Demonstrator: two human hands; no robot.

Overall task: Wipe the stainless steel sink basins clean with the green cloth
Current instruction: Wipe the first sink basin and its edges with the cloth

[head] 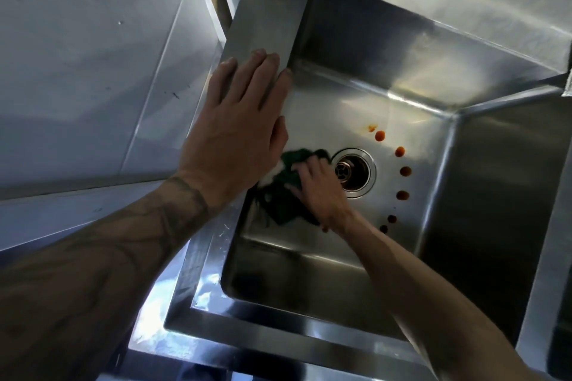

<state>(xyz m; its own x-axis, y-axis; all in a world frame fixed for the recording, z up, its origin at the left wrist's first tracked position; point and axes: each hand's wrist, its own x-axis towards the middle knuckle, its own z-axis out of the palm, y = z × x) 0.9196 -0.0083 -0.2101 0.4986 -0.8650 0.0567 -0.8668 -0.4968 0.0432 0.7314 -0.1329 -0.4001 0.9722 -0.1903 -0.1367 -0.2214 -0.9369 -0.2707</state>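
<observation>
Grip first: the right hand (pixel 318 192) is down inside the sink basin (pixel 371 49), fingers bent over the green cloth (pixel 284 204) and clamped on it, holding it bunched against the steel floor. The cloth sits just left of the drain (pixel 353 172), touching the basin floor, with most of it dark and crumpled under the palm. Its left edge is blurred, so I can't make out its outline there.

Now the other grip: the left hand (pixel 244 120) has its fingers apart and straight, and it holds nothing. It lies flat on the rim (pixel 257 25) along the basin's left side, fingertips at the rim's inner edge. Dark tattoo lines run along that forearm.

Look right of the drain: a row of orange-red spots (pixel 405 171) curves across the basin floor from far to near, well apart from the cloth. The farthest one is a pale smear, and the nearer ones are round and darker. The nearest couple sit just beside the right wrist.

The basin walls are shiny, with bright glare on the far wall and the floor. White wall panels (pixel 77 71) fill the left side beyond the rim, and more steel sheet rises behind the far edge.
</observation>
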